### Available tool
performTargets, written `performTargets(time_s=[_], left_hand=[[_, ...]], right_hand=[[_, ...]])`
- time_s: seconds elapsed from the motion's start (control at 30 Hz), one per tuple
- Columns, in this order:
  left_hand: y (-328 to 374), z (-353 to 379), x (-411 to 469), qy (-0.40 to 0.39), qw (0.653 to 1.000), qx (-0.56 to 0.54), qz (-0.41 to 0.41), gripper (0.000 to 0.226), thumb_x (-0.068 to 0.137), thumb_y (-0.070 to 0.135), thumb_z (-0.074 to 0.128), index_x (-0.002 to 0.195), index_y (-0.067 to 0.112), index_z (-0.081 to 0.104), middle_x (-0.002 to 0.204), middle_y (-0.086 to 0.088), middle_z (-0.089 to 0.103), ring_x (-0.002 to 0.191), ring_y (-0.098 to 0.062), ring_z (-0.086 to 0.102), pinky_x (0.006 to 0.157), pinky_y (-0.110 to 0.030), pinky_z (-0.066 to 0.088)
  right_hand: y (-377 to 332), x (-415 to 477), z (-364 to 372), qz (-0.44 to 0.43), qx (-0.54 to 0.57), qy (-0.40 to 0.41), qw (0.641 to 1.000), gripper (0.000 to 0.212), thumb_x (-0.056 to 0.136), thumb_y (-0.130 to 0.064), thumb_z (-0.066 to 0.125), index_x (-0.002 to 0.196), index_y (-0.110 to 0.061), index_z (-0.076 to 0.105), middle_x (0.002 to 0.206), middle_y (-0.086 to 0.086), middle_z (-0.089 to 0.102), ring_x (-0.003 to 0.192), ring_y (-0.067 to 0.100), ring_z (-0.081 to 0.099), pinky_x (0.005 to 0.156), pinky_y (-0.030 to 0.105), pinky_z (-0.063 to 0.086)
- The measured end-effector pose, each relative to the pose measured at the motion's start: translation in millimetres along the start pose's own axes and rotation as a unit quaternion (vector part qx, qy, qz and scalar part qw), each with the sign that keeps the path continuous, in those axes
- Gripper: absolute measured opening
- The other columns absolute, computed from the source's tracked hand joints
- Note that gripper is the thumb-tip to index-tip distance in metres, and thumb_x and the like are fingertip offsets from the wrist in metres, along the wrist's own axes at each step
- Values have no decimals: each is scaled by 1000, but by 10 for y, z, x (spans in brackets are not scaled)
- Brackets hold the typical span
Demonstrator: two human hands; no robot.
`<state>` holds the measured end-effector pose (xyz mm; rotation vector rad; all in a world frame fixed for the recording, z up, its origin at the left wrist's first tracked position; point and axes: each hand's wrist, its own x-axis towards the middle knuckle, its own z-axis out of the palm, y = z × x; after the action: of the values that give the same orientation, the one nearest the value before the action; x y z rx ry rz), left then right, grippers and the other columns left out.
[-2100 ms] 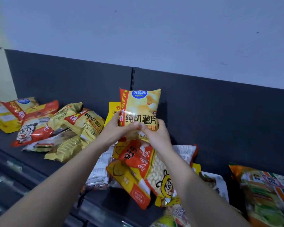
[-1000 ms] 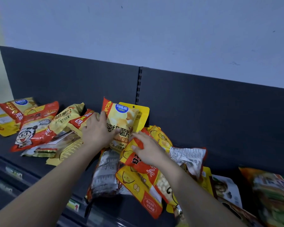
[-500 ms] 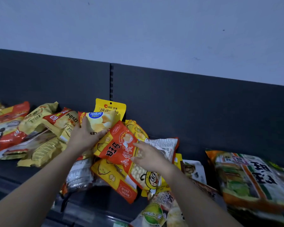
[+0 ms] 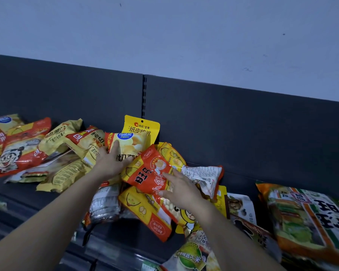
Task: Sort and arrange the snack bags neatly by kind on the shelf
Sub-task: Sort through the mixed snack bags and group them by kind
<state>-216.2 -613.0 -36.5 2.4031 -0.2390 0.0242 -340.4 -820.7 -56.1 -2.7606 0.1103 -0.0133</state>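
A yellow potato chip bag with a blue oval logo leans in the pile at the middle of the dark shelf. My left hand lies on its lower left part with fingers stretched out. Just right of it, a red-orange snack bag lies on top of the heap, and my right hand rests flat on its lower right side. Behind the chip bag stands a yellow nut pouch. More chip bags of the same kind lie to the left.
A red bag with a cartoon face lies far left. A large orange and green bag fills the right end. Yellow bags and a silver bag hang over the front edge. The shelf's dark back panel rises behind.
The chip bag went from held up in both hands down onto the pile beside the other chip bags. My right hand left it and settled on the red-orange bag. The view shifted right.
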Motion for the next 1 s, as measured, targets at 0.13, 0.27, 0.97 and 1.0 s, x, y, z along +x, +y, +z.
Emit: performTargets(time_s=[0.13, 0.27, 0.97, 1.0], left_hand=[[-37, 2, -68, 26, 1000, -3, 16, 79, 91, 55, 50, 154, 27, 11, 159, -15, 4, 146, -38, 11, 116, -50, 21], [-11, -10, -118, 81, 996, 3, 24, 77, 91, 51, 54, 153, 24, 18, 159, -18, 6, 146, -37, 9, 115, -51, 23], [1271, 1156, -1457, -348, 847, 225, 333, 59, 80, 68, 58, 102, 13, 58, 101, -10, 63, 88, -24, 56, 71, -33, 44], [1255, 1221, -1505, -354, 844, 246, 319, 68, 76, 73, 57, 111, 14, 57, 107, -10, 61, 95, -25, 56, 77, -35, 47]], right_hand=[[20, -9, 15, -3, 6, -2, 1000, 74, 92, -52, 56, 154, -34, 19, 164, 4, 3, 150, 24, 5, 121, 46, 12], [29, -75, -17, 0, 20, 1, 1000, 78, 92, -49, 59, 155, -28, 18, 164, 1, 2, 150, 23, 5, 121, 46, 13], [1127, -1186, -347, 187, 41, -26, 981, 38, 98, -35, 52, 132, -19, 56, 135, 2, 55, 116, 22, 56, 91, 35, 47], [1146, -1244, -312, 189, 50, -24, 980, 39, 98, -35, 51, 135, -23, 54, 137, 1, 54, 118, 21, 55, 92, 33, 47]])
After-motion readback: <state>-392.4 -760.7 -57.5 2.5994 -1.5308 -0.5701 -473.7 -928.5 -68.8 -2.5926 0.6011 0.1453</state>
